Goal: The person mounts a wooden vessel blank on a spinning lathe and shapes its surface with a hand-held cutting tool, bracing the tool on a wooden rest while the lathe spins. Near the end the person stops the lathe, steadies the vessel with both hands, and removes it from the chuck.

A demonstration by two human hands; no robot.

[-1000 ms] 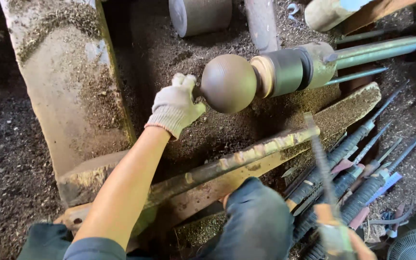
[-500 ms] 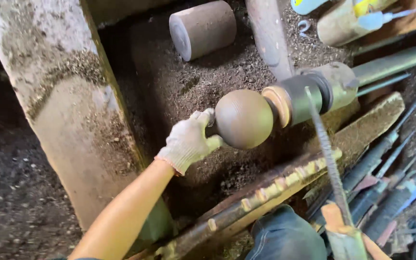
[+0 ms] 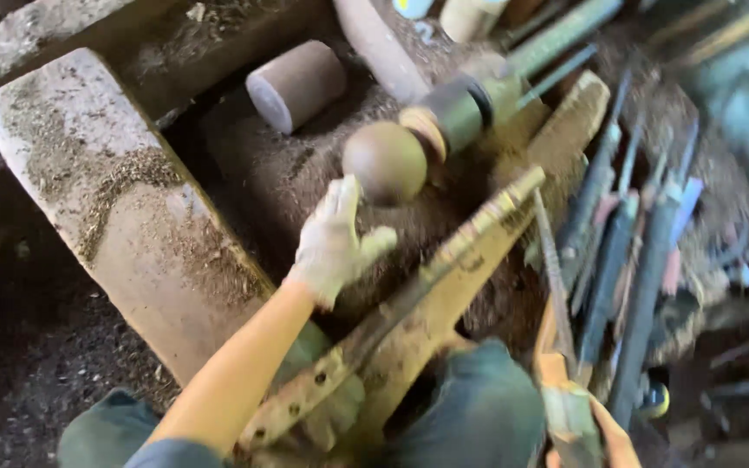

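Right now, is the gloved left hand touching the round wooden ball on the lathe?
Apart. The head view shows the left hand open just below the wooden ball, with a dark strip of sawdust visible between fingertips and ball.

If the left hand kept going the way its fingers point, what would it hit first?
Most likely the round wooden ball mounted on the lathe. The gloved left hand is open just below it, fingers aimed up toward it with a small gap between. Depth is hard to judge from this one view.
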